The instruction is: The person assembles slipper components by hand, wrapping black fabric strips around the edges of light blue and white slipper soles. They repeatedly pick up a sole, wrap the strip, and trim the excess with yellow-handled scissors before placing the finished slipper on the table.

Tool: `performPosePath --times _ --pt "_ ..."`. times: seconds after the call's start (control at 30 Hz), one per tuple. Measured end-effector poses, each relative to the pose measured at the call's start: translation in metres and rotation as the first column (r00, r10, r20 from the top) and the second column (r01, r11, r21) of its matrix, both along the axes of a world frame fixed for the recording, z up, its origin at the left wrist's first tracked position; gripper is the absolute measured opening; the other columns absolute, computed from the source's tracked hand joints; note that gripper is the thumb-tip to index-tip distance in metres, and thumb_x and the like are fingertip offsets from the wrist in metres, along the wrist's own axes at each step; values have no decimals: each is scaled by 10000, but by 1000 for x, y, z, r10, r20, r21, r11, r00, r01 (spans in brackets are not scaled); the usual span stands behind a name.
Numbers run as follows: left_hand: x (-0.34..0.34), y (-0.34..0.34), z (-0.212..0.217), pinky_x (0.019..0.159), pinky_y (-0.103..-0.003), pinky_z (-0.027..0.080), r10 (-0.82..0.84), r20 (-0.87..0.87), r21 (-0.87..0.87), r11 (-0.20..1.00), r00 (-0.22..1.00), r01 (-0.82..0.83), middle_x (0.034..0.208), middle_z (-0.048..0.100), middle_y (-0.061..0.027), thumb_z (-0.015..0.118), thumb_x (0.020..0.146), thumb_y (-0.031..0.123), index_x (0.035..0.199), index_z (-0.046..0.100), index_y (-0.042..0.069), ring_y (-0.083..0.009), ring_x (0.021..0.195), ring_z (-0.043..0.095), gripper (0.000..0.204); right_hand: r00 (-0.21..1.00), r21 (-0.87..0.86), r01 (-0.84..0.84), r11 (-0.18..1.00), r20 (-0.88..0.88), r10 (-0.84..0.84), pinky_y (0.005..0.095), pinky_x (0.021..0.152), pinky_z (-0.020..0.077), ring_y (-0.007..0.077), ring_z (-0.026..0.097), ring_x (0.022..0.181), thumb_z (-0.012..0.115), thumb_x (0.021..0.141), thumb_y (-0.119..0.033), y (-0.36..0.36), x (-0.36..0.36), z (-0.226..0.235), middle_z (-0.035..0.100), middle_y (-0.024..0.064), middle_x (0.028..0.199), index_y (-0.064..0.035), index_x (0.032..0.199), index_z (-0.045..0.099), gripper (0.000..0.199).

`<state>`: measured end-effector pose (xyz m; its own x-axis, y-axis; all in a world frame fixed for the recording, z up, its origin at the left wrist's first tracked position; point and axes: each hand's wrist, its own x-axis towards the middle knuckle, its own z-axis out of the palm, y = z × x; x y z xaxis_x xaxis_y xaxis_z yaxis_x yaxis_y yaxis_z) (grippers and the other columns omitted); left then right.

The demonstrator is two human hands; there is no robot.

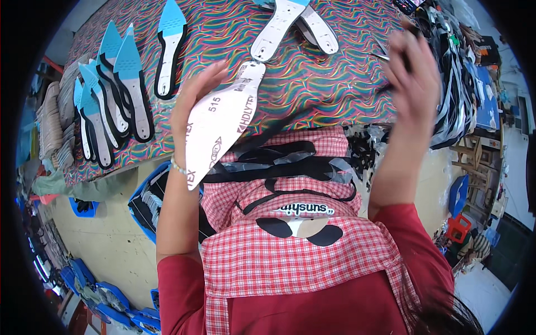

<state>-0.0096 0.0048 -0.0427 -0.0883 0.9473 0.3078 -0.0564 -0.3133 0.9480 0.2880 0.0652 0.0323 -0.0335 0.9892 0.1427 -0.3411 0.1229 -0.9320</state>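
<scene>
Head view: my left hand clamps the white insole by one side, seemingly freeing the other; whether my blurred right hand grips, I cannot tell.

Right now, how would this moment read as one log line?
Left hand: holding white sole-shaped piece | Right hand: raised, blurred, grip unclear | Between: black strip | Table: blue-and-white sole pieces

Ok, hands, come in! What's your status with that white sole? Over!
Left hand holding white sole. Right hand raised, blurred; grip unclear. Blurred black strip between them. Crossed blue-and-white soles near white sole's rounded end.
</scene>
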Motion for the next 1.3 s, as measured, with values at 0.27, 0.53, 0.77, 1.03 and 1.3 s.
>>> performPosePath --times 0.27,0.53,0.77,1.03,1.3 --pt "-15 52 -31 881 -355 489 -131 -184 187 968 974 165 1038 667 -148 670 827 92 1075 637 -12 -254 990 627 271 705 537 -206 818 661 -257 377 846 482 299 633 910 558 880 -128 20 -85 -61 642 149 1047 -30 1002 633 173" --pt "-26 -18 30 718 -318 563 165 167 -431 899 972 -79 1064 635 -194 571 907 113 1181 518 -54 -238 825 673 325 881 -33 -363 931 311 355 252 743 504 124 636 839 631 890 -166 -10 -110 -60 673 32 893 -35 978 667 162" --pt "26 -27 45 735 -285 528 74 293 -504 859 953 88 963 650 -111 583 897 103 1169 547 -40 -176 847 647 310 891 -239 -425 873 -280 357 211 772 504 77 626 860 672 877 -131 -54 -100 -56 669 39 942 -8 1025 624 198" --pt "49 -29 45 762 -255 490 82 262 -424 905 962 39 1004 649 -52 612 894 64 1089 596 22 -112 863 622 200 938 -224 -330 917 -190 291 218 774 515 91 633 869 704 846 -92 -54 -93 -47 668 57 931 -4 997 591 208" --pt "52 -28 40 743 -248 491 119 202 -325 945 972 -47 965 648 -37 623 889 62 1056 605 13 -109 843 622 175 986 -177 -156 972 32 164 246 721 504 104 621 806 715 829 -123 -57 -99 -54 631 35 872 -12 911 636 159"
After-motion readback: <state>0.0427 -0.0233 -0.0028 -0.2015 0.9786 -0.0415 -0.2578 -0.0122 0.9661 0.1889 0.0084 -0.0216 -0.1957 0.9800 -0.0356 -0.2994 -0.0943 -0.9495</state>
